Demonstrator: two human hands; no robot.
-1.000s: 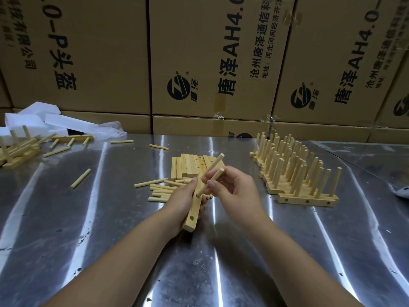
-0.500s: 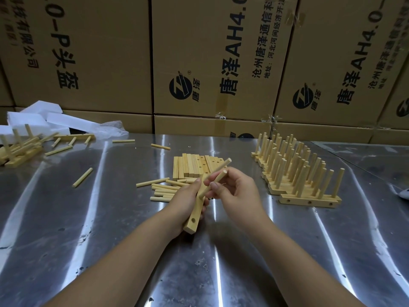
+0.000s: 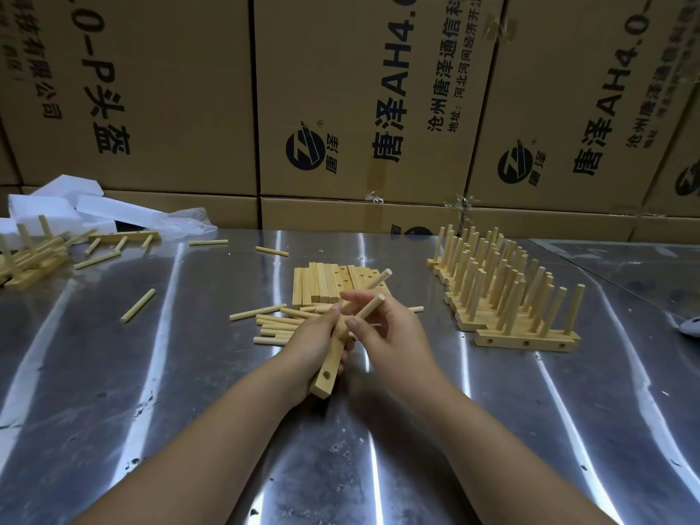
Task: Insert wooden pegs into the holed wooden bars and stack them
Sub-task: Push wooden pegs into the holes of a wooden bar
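One peg (image 3: 369,286) stands in the bar (image 3: 326,375) the left grip (image 3: 310,346) holds; right grip (image 3: 394,335) pinches another peg (image 3: 369,306) (boxes (image 3: 360,89) closed).

Warehouse packing workshop: stacked printed cartons (image 3: 363,108), steel worktable (image 3: 113,373), foam scraps (image 3: 57,206).

I have one bar (image 3: 326,367) in my left hand (image 3: 308,346) and two set pegs (image 3: 369,308) in it, one pinched by my right hand (image 3: 394,335). Four stray pegs (image 3: 138,305) lie apart on my left. The loose pile (image 3: 272,323) holds at least eight pegs. The flat bars (image 3: 322,282) number roughly ten, packed too tightly for an exact count. The front pegged bar (image 3: 526,342) shows three side holes.
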